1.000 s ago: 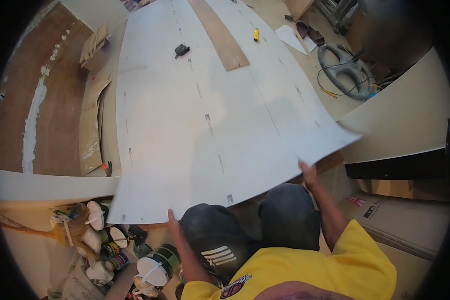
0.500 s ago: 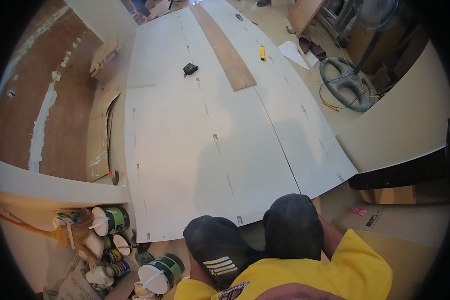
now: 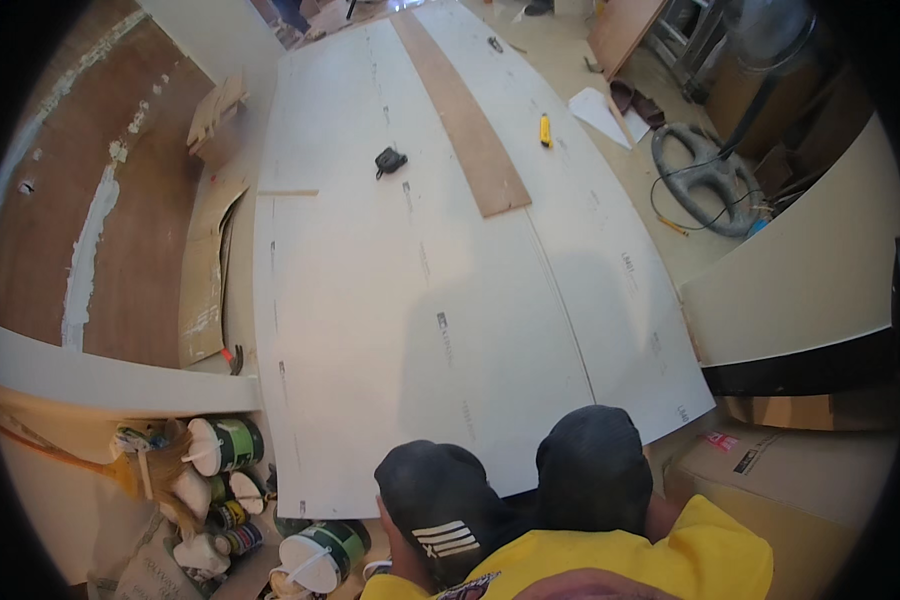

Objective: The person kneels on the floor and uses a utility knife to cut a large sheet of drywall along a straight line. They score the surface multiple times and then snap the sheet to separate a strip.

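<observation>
A large white board point(image 3: 350, 300) lies in front of my knees, a seam point(image 3: 570, 340) running along its right part. My left forearm point(image 3: 402, 548) reaches down beside my left knee to the board's near edge. On the other side, my right forearm point(image 3: 662, 512) passes behind my right knee. Knees and board hide the fingers of both hands, so their grip does not show. A long brown wooden strip point(image 3: 475, 150) rests on the board over the seam. To its left sits a black tape measure point(image 3: 390, 162), to its right a yellow utility knife point(image 3: 545, 131).
Paint buckets point(image 3: 235, 445), cans and a broom point(image 3: 120, 475) crowd the lower left. A hammer point(image 3: 234, 360) lies by cardboard point(image 3: 205, 290) along the left side. Rightward stand a grey fan base point(image 3: 705, 180), a curved pale panel point(image 3: 800, 260) and a cardboard box point(image 3: 790, 470).
The board's near edge has come toward me and now overlaps the green bucket at lower left. The strip, tape measure and knife have moved with it. My view has shifted slightly.
</observation>
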{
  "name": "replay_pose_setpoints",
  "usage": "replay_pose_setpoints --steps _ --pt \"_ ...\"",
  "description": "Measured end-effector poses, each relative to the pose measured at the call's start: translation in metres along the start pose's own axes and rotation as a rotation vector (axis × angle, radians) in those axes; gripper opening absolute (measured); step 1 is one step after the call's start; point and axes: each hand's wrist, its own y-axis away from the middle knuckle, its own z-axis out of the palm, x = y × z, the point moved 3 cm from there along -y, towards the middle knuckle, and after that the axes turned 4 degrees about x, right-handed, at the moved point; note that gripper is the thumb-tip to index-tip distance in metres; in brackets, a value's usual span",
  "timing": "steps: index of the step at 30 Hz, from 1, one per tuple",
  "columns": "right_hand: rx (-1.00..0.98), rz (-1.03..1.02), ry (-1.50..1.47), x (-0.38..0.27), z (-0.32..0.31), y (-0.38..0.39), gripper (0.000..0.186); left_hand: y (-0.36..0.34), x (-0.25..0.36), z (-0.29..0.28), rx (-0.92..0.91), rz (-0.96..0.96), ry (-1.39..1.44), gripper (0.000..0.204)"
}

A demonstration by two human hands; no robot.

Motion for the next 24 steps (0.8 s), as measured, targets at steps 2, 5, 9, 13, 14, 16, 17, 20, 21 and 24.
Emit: replay_pose_setpoints --steps 2,5,9,13,14,16,17,20,21,24 --pt "-0.007 0.004 0.006 0.002 0.001 0.000 0.054 0.001 -0.001 -0.002 0.010 -0.008 0.003 0.063" --pt "-0.006 0.012 0.015 0.002 0.004 -0.001 0.054 0.003 0.001 0.001 0.027 -0.023 -0.004 0.064" --pt "-0.016 0.024 0.025 0.002 0.004 0.002 0.054 0.008 0.012 0.008 0.033 -0.017 -0.024 0.065" --pt "-0.014 0.034 0.038 0.006 0.005 0.009 0.054 0.008 0.022 0.014 0.030 -0.020 -0.047 0.066" --pt "-0.013 0.032 0.043 0.007 0.006 0.009 0.054 0.006 0.023 0.017 0.029 -0.016 -0.059 0.066" --pt "-0.015 0.043 0.052 0.010 0.007 0.009 0.054 0.002 0.028 0.022 0.034 -0.014 -0.088 0.066" --pt "-0.019 0.049 0.064 0.011 0.007 0.010 0.054 0.000 0.031 0.026 0.037 -0.008 -0.105 0.067" --pt "-0.021 0.075 0.077 0.006 0.009 0.005 0.054 -0.001 0.041 0.041 0.050 -0.007 -0.135 0.067" --pt "-0.022 0.084 0.085 0.003 0.009 0.003 0.053 0.000 0.045 0.047 0.054 -0.011 -0.142 0.068" --pt "-0.027 0.109 0.102 -0.020 0.004 0.003 0.053 0.008 0.057 0.064 0.095 -0.006 -0.186 0.068"
